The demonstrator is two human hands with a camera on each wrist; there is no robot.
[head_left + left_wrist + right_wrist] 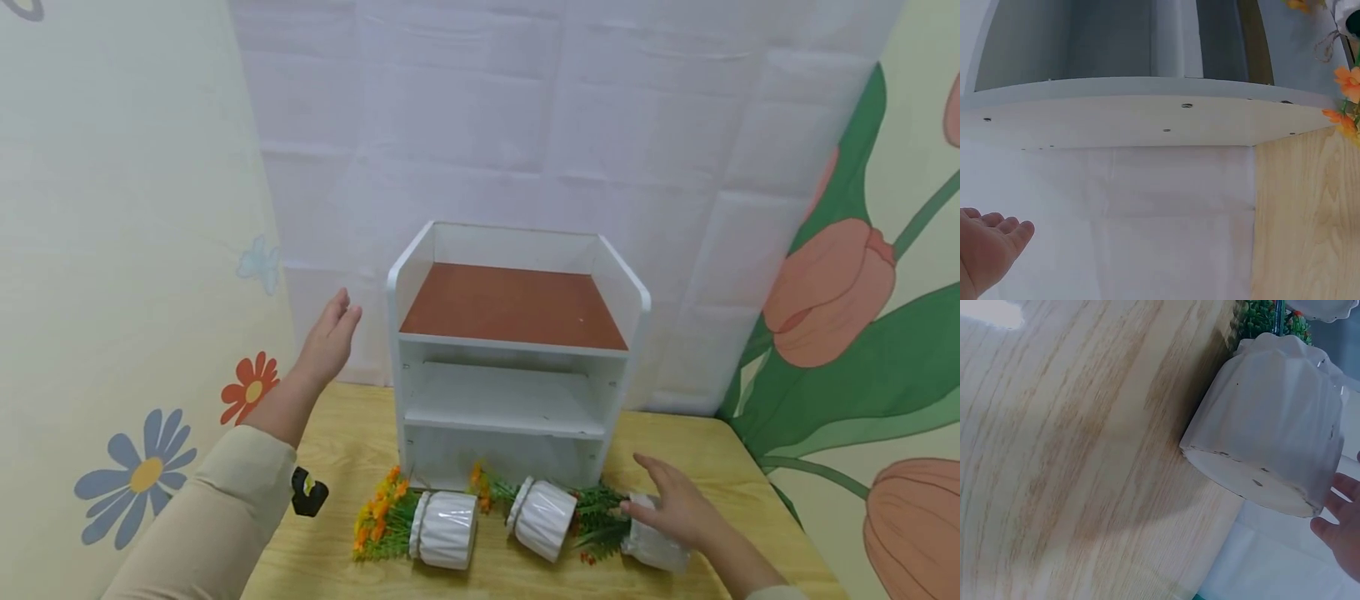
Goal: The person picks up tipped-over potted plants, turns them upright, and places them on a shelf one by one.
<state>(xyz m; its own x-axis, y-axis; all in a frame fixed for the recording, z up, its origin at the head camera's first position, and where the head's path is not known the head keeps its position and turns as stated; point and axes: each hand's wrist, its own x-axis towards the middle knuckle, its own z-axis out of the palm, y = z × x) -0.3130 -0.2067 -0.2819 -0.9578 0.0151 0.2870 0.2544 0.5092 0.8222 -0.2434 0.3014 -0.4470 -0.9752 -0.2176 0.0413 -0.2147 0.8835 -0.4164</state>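
Observation:
My left hand [327, 342] is raised to the left of a small white shelf [510, 425], fingers straight and together, holding nothing. In the left wrist view the same hand [991, 247] appears beside the shelf's side panel. My right hand [671, 508] is over the rightmost white pot [656, 546], with thumb and fingers spread. In the right wrist view its fingertips are close to that pot's [1272, 419] base; whether they touch is unclear. This pot lies on its side, its green plant [600, 517] pointing left. Two more white pots, the middle one [543, 517] and the left one [446, 529], also lie tipped over.
Orange flowers [378, 517] spill from the left pot onto the wooden table [330, 442]. The shelf has a brown top board [517, 304] with raised sides and stands before a white cloth [487, 108]. A small black object [308, 492] shows beside my left sleeve.

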